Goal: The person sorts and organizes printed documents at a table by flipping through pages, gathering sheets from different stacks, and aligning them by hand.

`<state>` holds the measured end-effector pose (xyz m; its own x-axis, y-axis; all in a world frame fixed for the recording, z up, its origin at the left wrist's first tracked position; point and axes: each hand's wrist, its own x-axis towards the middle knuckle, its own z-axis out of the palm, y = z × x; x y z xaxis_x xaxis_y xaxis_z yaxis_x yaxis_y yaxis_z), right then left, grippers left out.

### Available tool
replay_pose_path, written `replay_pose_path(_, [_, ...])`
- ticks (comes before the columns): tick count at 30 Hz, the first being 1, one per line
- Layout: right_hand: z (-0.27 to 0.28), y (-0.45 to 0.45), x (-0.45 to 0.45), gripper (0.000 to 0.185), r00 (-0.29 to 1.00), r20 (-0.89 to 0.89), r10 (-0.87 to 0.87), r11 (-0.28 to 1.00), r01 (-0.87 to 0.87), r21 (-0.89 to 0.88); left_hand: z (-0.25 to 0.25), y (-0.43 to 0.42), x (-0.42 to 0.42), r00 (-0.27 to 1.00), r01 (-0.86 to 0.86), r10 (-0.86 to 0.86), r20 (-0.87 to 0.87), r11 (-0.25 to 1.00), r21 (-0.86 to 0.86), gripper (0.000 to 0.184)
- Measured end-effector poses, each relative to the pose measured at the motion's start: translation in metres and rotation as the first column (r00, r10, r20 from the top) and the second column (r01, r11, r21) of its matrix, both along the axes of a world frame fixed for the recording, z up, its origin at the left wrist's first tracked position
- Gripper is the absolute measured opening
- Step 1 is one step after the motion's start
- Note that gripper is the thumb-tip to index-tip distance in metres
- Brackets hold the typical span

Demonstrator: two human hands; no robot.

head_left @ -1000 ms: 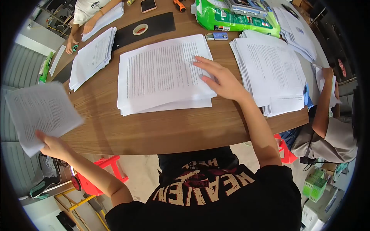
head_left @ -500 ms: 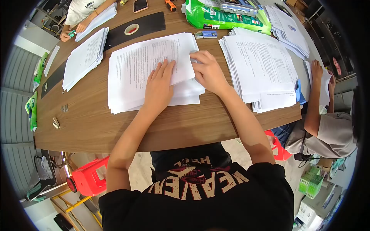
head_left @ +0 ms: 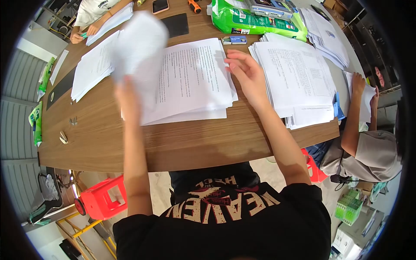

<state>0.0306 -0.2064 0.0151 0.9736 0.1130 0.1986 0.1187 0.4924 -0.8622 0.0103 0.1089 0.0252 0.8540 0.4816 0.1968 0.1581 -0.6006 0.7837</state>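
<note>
A blurred, raised sheet of paper (head_left: 141,56) is held at its lower left by my left hand (head_left: 127,100), above the left part of the middle stack (head_left: 195,78) of printed pages. My right hand (head_left: 249,78) is at that stack's right edge, fingers apart and slightly curled, with nothing in them. To the right lies a thicker stack of printed pages (head_left: 299,78). Another printed stack (head_left: 92,69) sits to the left, partly hidden behind the raised sheet.
A green paper package (head_left: 260,25), small blue box (head_left: 234,40), phone (head_left: 160,6) and orange tool (head_left: 194,6) lie farther back. A stapler-like object (head_left: 63,137) is at the left. Co-workers' hands (head_left: 358,83) hold paper at the right; another person (head_left: 96,21) works at upper left.
My left hand has moved left off the stack, lifting a sheet that had lain on it. My right hand's fingers have come apart near the stack's right edge.
</note>
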Motion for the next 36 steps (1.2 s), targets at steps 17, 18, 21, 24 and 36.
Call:
replay_pose_path(17, [-0.011,-0.01,0.005,0.022,0.886,0.306,0.349,0.549,0.072,-0.833,0.011,-0.082,-0.016,0.783,0.534,-0.615,0.097,0.744,0.402,0.07])
replay_pose_path(18, [-0.01,-0.01,0.001,0.018,0.842,0.444,0.306,0.479,0.267,-0.836,-0.002,-0.093,-0.012,0.778,0.537,-0.62,0.102,0.741,0.403,0.07])
replay_pose_path(21, [-0.013,-0.007,0.001,0.013,0.757,0.613,0.228,0.422,0.491,-0.762,-0.021,-0.111,-0.004,0.724,0.655,-0.689,-0.031,0.672,0.346,0.065])
replay_pose_path(24, [-0.016,0.001,0.006,0.015,0.714,0.679,0.172,0.497,0.532,-0.686,-0.023,-0.11,-0.002,0.709,0.65,-0.704,0.031,0.67,0.359,0.058])
replay_pose_path(36, [-0.001,0.017,0.001,0.02,0.955,0.29,-0.065,0.986,0.106,-0.128,-0.019,-0.1,-0.005,0.682,0.654,-0.717,0.141,0.685,0.319,0.059])
